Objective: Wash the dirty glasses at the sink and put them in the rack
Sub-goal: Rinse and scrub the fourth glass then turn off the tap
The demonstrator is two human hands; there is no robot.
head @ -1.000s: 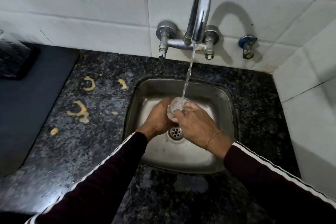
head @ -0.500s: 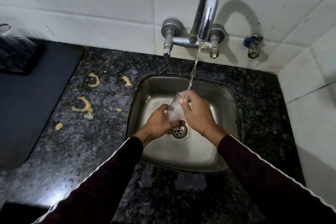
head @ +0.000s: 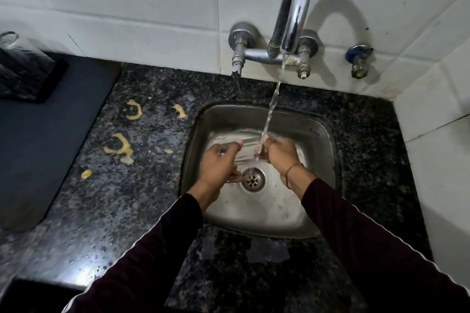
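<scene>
**Clear glass under the tap**

Steel sink (head: 323, 140), square with rounded corners, sits in a speckled black granite bench (head: 142, 201). A clear glass (head: 248, 150) lies sideways over the basin between both hands, blurred. The left hand (head: 218, 165) has its grip curled round one end; the right hand (head: 279, 155) wraps the other end, where a thin stream from the curved chrome tap (head: 292, 7) lands. A round perforated drain (head: 252, 180) shows below. Yellowish smears (head: 119, 146) dot the wet bench. Another glass (head: 20, 58) stands far left.
</scene>
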